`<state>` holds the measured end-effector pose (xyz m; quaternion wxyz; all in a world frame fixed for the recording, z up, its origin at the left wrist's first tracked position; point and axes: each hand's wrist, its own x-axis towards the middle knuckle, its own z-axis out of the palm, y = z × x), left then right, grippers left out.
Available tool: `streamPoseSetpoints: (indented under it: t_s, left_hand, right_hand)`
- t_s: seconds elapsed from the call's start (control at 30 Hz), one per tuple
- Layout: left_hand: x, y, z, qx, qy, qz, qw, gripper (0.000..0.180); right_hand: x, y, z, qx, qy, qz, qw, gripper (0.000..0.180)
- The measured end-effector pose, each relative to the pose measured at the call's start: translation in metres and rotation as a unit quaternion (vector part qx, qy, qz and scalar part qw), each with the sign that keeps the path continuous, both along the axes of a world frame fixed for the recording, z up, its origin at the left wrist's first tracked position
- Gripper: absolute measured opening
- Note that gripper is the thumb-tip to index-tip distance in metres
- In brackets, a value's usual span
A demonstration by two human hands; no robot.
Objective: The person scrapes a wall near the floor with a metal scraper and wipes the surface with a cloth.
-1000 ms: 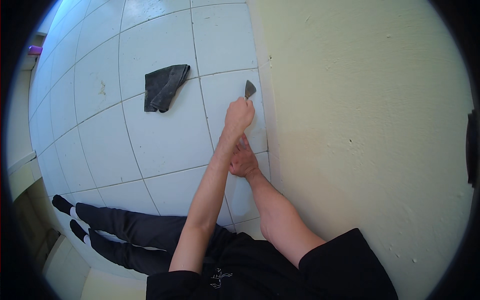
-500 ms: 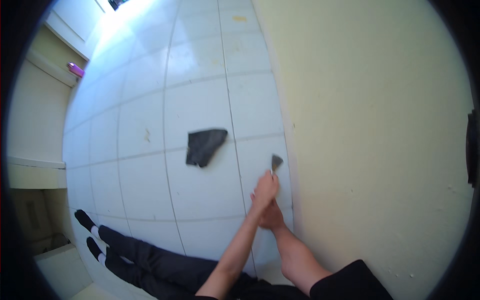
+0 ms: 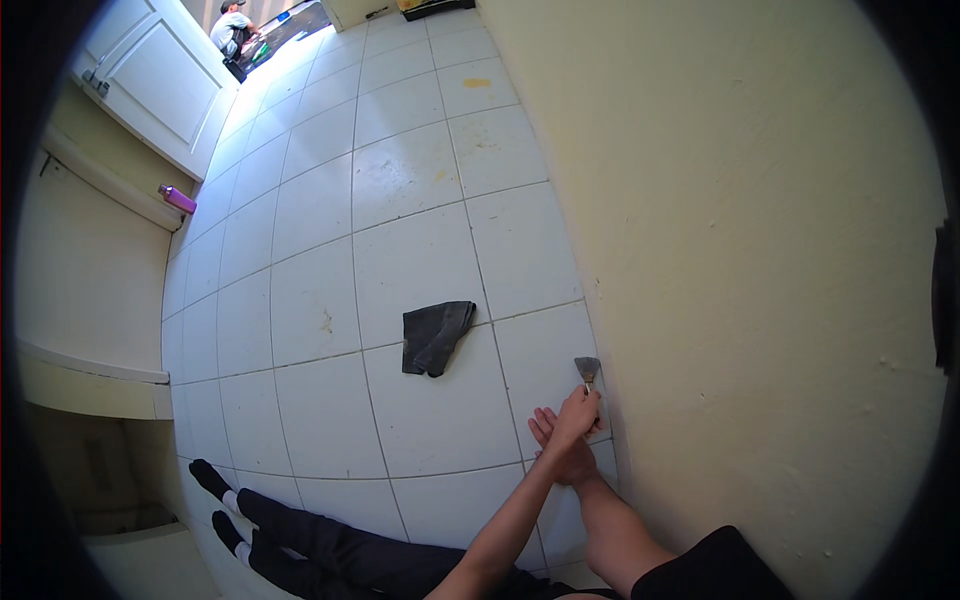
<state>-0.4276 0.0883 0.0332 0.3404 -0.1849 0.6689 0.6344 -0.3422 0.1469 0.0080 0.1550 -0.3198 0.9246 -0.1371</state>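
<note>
My left hand [image 3: 580, 413] is closed round the handle of a putty knife [image 3: 587, 369], reaching across to the right. Its grey, fan-shaped blade points away from me, low by the foot of the wall. Under the left wrist lies my right hand [image 3: 572, 464], partly covered by it, with its fingers apart and stretching out to the left. I see nothing held in that hand. A dark grey folded sheet [image 3: 435, 338], cloth or sandpaper, I cannot tell which, rests on the floor to the left of my hands.
A pale yellow wall [image 3: 740, 300] rises along the right of the white tiled floor [image 3: 310, 420]. My outstretched legs [image 3: 340, 540] lie at lower left. A purple bottle [image 3: 178, 199] stands near a white door [image 3: 165, 85]. Another person [image 3: 233, 30] crouches outside the doorway.
The view has shifted, so the floor things sit lower and further right, and the doorway and person now show. The right hand's fingers look more spread. The putty knife stays in my left hand.
</note>
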Motion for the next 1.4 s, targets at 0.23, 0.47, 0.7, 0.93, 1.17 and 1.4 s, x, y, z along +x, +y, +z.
streamPoseSetpoints:
  t_s: [0.23,0.47,0.7,0.93,1.17,1.4]
  left_hand:
    - [-0.013,0.006,-0.001,-0.08,0.012,-0.04,0.996,0.041]
    - [-0.01,-0.001,0.018,-0.166,0.071,-0.101,0.978,0.04]
    - [-0.003,-0.003,0.014,-0.208,0.071,-0.097,0.971,0.04]
    - [-0.011,0.002,-0.006,-0.23,0.104,-0.107,0.962,0.039]
    - [-0.013,0.012,0.014,-0.125,0.035,-0.115,0.985,0.042]
    - [-0.03,0.007,-0.005,-0.245,0.118,-0.091,0.958,0.041]
  right_hand:
    - [0.001,-0.008,0.007,0.059,0.018,0.02,0.998,0.073]
    - [0.0,-0.002,-0.004,0.043,-0.013,0.0,0.999,0.075]
    - [0.002,-0.004,0.002,-0.055,-0.014,-0.019,0.998,0.073]
    - [-0.001,-0.005,0.006,-0.06,-0.009,-0.023,0.998,0.07]
    - [0.002,0.004,-0.005,0.021,0.05,0.001,0.999,0.071]
    - [-0.002,-0.007,0.004,-0.043,-0.008,-0.016,0.999,0.072]
